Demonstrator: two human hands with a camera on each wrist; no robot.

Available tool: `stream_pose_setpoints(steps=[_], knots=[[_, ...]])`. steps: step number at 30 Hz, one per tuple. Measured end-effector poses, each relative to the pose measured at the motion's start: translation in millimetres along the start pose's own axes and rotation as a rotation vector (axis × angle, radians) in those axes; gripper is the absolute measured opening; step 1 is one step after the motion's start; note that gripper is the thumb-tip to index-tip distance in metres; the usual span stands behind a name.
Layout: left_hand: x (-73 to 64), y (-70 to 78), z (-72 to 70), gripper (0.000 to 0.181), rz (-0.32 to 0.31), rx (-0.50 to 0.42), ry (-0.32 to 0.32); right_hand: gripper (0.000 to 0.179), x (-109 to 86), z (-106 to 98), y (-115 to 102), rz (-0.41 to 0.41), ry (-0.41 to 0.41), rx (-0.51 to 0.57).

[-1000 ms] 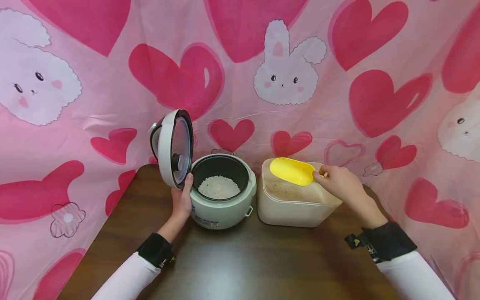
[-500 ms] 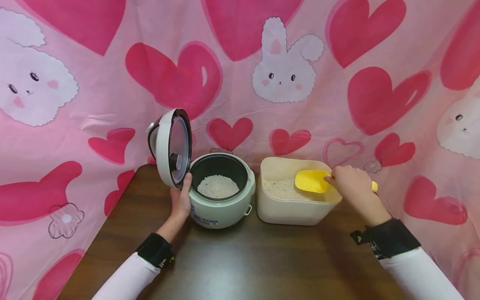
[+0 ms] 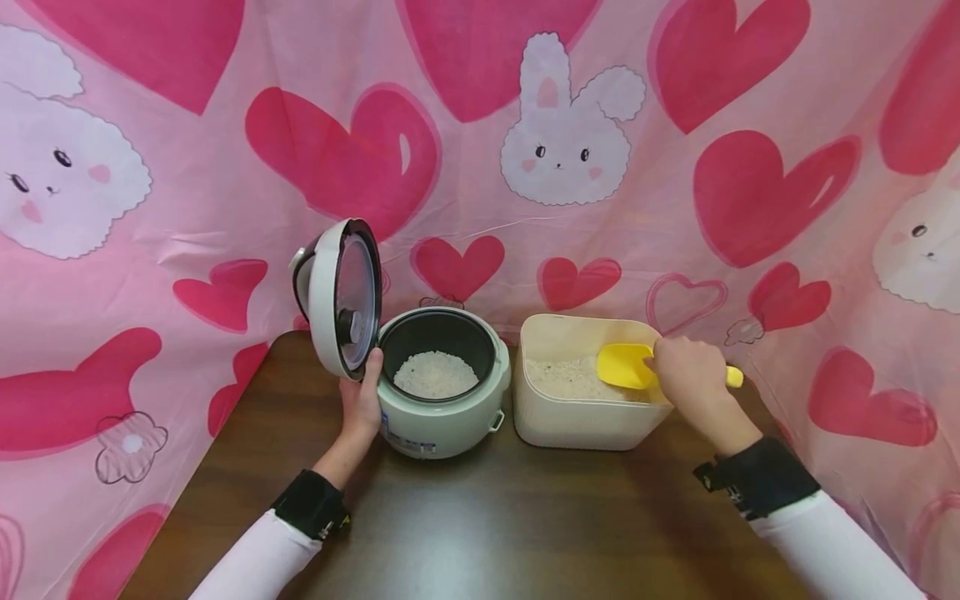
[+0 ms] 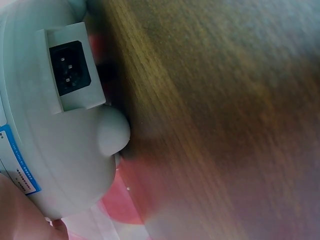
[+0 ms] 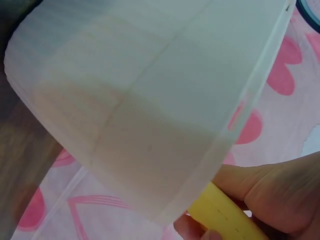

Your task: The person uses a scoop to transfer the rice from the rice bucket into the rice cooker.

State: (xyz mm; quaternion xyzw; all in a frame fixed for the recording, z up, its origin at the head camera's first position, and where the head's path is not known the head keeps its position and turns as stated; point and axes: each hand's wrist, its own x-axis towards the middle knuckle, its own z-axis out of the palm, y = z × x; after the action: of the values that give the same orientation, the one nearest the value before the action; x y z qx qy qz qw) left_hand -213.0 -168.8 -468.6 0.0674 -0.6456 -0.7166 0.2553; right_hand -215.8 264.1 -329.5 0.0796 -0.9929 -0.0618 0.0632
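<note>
Head view: right hand [image 3: 688,373], fingers clamped round yellow scoop [image 3: 624,367], blade beyond fingertips in bin [image 3: 573,425]; left hand [image 3: 362,407], finger state unclear

Scoop [image 3: 624,367]: smooth plastic, light gloss, handle the same. Bin [image 3: 570,423]: plastic, smooth walls, mostly matt, a bit translucent. Grains [image 3: 562,379] inside it: rough, matt. Rice cooker [image 3: 442,429]: smooth plastic shell, soft sheen; label [image 4: 20,160] looks like smooth printed sticker. Inner pot [image 3: 427,333]: smooth, dull, coated look. Lid [image 3: 324,300]: smooth plastic outside, shinier inner face. Table [image 3: 480,517]: wood grain, satin, glare patch. Backdrop [image 3: 465,204]: thin printed cloth, creased. Wristbands [image 3: 761,479]: matt fabric. Sleeves [image 3: 255,557]: smooth cloth.
</note>
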Motion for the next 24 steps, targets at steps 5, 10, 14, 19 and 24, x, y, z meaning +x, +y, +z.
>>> stream_pose_setpoints(steps=[5, 10, 14, 19, 24], knots=[[-0.7, 2.0, 0.0, 0.053, -0.010, 0.012, 0.002, 0.031, 0.5, 5, -2, -0.001, -0.022, 0.030], [-1.3, 1.2, -0.5, 0.053, -0.005, 0.021, 0.001, 0.028, 4.7, 12, -5, 0.000, -0.055, 0.107], [-2.0, 0.6, -1.0, 0.054, -0.023, 0.026, 0.002, 0.026, 10.1, 18, -8, 0.011, -0.091, 0.164], [-0.4, -0.4, -1.1, 0.054, -0.018, 0.014, -0.001, 0.030, 19.3, 22, -13, 0.043, -0.155, 0.217], [0.0, -1.1, -0.8, 0.053, -0.003, 0.004, 0.008, 0.032, 28.6, 26, -17, 0.081, -0.213, 0.290]])
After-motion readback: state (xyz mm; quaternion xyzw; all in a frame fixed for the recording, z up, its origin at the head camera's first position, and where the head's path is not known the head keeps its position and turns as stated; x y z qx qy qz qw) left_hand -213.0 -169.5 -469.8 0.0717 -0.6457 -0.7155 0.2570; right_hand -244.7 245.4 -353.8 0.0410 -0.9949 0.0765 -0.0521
